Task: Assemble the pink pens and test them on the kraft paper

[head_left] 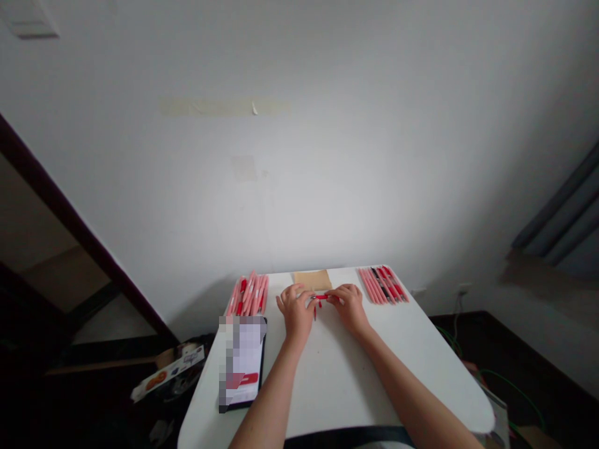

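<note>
A red pen (322, 297) lies level between my two hands above the white table. At its left end, the fingertips of my left hand (297, 312) pinch it near a silvery tip, the other fingers raised and spread. My right hand (349, 305) is closed on the pen's right end, which the fingers partly cover. Just below the pen, between the hands, there is a small thin red piece (315, 314), too small to name. Behind the hands a tan piece of paper or card (312, 280) rests on the tabletop.
The white table (337, 386) stands against the wall. A loose pile of pink and red pens (253, 293) is at its back left, a neat row of pink, black and red pens (381, 285) at its back right. A tablet (248, 362) lies left of my left forearm.
</note>
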Available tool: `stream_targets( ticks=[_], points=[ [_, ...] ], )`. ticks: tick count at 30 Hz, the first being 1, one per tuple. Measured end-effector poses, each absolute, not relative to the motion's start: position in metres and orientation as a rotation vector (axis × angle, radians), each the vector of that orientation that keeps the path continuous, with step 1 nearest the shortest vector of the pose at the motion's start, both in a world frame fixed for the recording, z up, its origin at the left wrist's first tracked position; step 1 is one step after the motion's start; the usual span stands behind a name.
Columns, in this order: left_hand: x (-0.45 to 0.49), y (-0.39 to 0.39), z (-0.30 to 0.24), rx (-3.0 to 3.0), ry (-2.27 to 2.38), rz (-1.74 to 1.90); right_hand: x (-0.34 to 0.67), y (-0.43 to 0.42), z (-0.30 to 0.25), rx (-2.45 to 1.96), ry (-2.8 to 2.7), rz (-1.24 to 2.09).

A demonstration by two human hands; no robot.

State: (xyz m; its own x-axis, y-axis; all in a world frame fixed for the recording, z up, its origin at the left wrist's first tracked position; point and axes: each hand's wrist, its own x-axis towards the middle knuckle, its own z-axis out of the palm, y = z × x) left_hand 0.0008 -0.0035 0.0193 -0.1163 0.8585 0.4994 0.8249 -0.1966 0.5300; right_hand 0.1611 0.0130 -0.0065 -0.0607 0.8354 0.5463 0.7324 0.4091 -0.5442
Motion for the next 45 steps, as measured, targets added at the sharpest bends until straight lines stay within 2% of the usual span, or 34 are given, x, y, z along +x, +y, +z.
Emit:
stream_targets(
  ticks=[20, 32, 45],
  points=[
    [0.001, -0.003, 0.020, 2.095, 1.845, 1.375, 0.164, 0.017, -0.019, -1.354, -1.786, 0.201],
    [0.001, -0.005, 0.021, 2.048, 1.967, 1.253, 0.167, 0.015, -0.016, -1.332, -1.737, 0.162],
    [-0.004, 0.000, 0.018, 1.908, 2.082, 1.356, 0.168, 0.012, -0.012, -1.424, -1.668, 0.134]
  ],
)
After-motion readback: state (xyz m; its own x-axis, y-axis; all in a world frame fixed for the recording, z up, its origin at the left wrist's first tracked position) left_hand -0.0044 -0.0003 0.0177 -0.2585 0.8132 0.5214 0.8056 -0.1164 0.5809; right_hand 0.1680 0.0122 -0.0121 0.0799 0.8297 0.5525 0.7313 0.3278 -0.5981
